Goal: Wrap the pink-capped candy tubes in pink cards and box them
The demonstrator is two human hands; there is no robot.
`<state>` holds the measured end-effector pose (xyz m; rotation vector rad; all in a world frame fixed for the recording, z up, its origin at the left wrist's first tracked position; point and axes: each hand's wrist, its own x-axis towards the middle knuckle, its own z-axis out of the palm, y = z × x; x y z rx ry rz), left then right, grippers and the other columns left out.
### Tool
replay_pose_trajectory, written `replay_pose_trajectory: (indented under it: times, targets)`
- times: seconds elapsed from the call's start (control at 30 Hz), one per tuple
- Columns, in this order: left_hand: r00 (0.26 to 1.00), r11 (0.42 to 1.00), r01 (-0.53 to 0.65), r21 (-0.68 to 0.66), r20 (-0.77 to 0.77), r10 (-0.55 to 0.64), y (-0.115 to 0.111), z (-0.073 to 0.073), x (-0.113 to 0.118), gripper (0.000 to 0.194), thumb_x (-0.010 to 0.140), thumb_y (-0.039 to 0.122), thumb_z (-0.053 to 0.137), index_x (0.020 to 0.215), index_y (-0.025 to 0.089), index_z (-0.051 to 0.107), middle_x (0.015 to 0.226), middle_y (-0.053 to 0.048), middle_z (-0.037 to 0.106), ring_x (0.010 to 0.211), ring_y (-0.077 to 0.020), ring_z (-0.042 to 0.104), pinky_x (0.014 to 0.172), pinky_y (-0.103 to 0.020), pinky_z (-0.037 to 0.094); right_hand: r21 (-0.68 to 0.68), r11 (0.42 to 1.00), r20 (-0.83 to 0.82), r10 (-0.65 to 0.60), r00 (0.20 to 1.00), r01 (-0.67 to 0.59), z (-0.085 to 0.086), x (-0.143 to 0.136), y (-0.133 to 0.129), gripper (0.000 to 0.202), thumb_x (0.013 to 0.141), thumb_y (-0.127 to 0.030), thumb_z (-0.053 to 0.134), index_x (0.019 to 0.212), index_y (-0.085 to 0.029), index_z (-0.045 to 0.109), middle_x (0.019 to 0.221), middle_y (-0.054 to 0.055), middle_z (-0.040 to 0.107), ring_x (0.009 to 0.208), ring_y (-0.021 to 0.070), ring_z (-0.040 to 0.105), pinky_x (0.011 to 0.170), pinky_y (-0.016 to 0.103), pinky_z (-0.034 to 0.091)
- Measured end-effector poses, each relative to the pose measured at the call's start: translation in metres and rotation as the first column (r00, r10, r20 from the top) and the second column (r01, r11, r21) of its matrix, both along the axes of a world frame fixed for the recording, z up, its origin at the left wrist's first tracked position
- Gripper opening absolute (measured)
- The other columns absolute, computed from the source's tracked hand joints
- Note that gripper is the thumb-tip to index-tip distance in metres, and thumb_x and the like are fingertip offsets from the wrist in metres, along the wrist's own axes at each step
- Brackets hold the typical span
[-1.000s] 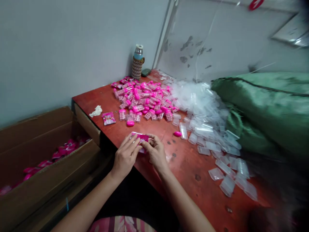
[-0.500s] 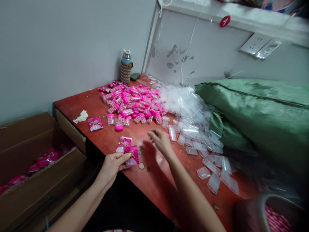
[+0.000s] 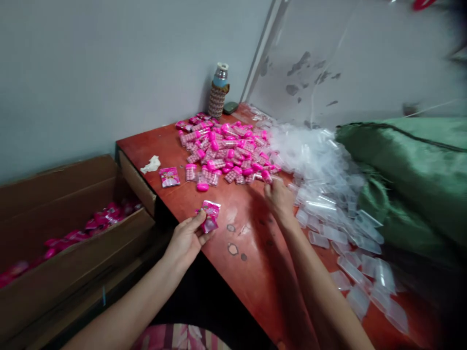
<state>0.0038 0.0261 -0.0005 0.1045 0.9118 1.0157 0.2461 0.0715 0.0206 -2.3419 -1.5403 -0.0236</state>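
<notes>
Left hand [image 3: 188,238] pinches a pink packet [image 3: 211,213] between thumb and fingers, lower centre; right hand [image 3: 280,200], fingers curled, contents unclear, sits right of it, beside the pink-capped tubes [image 3: 221,153].

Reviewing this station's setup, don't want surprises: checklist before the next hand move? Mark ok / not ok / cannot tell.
1. Left hand has a grip on the pink printed packet: ok, between thumb and fingers.
2. Right hand has a grip on something: cannot tell, fingertips hidden beside the pink-capped bottles.
3. Loose packet lies flat on the table: ok.
4. Cardboard box open at the top: ok, pink packets show inside.
5. Clear plastic containers lined up: not ok, heaped and strewn.
6. Flask upright: ok.
</notes>
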Motion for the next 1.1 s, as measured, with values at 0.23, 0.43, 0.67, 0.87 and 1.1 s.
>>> replay_pose_trajectory:
  times: [0.23,0.43,0.67,0.87,1.1]
  targets:
    - [0.993,0.997,-0.070,-0.042,0.094,0.074,-0.001,-0.001,0.008,0.009,0.073,0.018,0.063,0.079,0.012,0.059,0.075,-0.006,0.066,0.072,-0.0179,0.065,0.066,-0.032,0.054,0.079,0.977,-0.898,0.156,0.411,-0.200,-0.001,-0.099,-0.122,0.031,0.082,-0.049,0.043,0.077,-0.019,0.050,0.057,0.000,0.059,0.042,0.0116,0.051,0.040,0.021,0.037]
    - [0.993,0.998,-0.047,0.040,0.108,0.042,-0.014,0.004,0.016,0.013,0.068,0.019,0.068,0.073,0.013,0.058,0.065,-0.002,0.063,0.056,-0.0113,0.060,0.055,-0.023,0.051,0.093,0.985,-0.936,0.137,0.324,-0.147,-0.013,-0.142,-0.146,0.029,0.085,-0.046,0.039,0.087,-0.019,0.049,0.055,-0.003,0.053,0.040,0.0090,0.048,0.036,0.018,0.036]
    - [0.997,0.978,0.002,0.209,0.081,-0.019,-0.024,0.011,0.021,0.022,0.061,0.022,0.073,0.071,0.012,0.057,0.061,0.000,0.061,0.055,-0.0101,0.058,0.056,-0.021,0.048,0.125,0.984,-0.950,0.154,0.270,-0.123,-0.020,-0.140,-0.142,0.030,0.085,-0.046,0.039,0.085,-0.018,0.048,0.054,-0.004,0.051,0.039,0.0074,0.046,0.036,0.016,0.035]
    - [0.988,0.949,0.148,0.279,0.008,-0.157,-0.024,0.012,0.019,0.026,0.060,0.029,0.073,0.072,0.012,0.057,0.060,-0.001,0.060,0.053,-0.0105,0.056,0.051,-0.020,0.045,0.148,0.984,-0.945,0.171,0.278,-0.104,-0.024,-0.140,-0.140,0.029,0.084,-0.046,0.041,0.085,-0.019,0.049,0.056,-0.004,0.052,0.041,0.0079,0.047,0.037,0.017,0.035]
    - [0.942,0.904,0.335,0.265,-0.078,-0.326,-0.023,0.006,0.022,0.027,0.063,0.033,0.070,0.062,0.010,0.056,0.052,-0.004,0.059,0.042,-0.0121,0.053,0.040,-0.022,0.040,0.177,0.979,-0.922,0.201,0.332,-0.103,-0.029,-0.137,-0.142,0.025,0.084,-0.044,0.042,0.081,-0.020,0.047,0.056,-0.004,0.052,0.043,0.0086,0.048,0.041,0.019,0.038]
